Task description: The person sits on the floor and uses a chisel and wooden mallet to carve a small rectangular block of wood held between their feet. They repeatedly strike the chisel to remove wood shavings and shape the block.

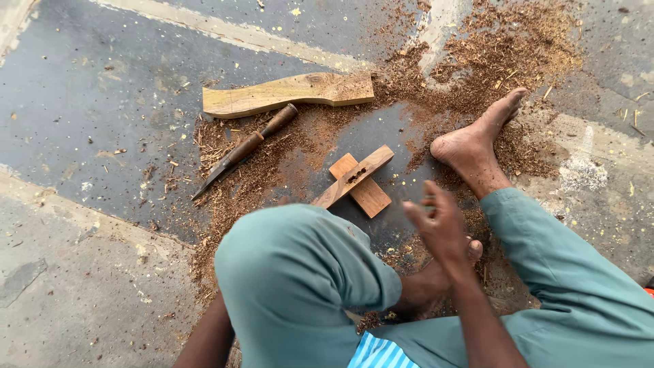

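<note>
My right hand [439, 221] hovers blurred above my crossed legs, fingers apart and holding nothing. Just ahead of it, a narrow wooden slat [364, 169] with a slot cut in its middle lies diagonally across a small flat wooden block [373, 197] on the floor. My left forearm [204, 337] comes up at the lower left, but my raised knee in teal cloth [293, 272] hides the hand. A chisel [242, 150] with a wooden handle and a dark blade lies to the left of the slat. Beyond it rests a long shaped wooden piece [289, 94].
Sawdust and wood chips [490, 54] cover the concrete floor around the pieces and at the upper right. My bare right foot [477, 140] rests on the floor to the right of the slat. The other foot is tucked under my right hand.
</note>
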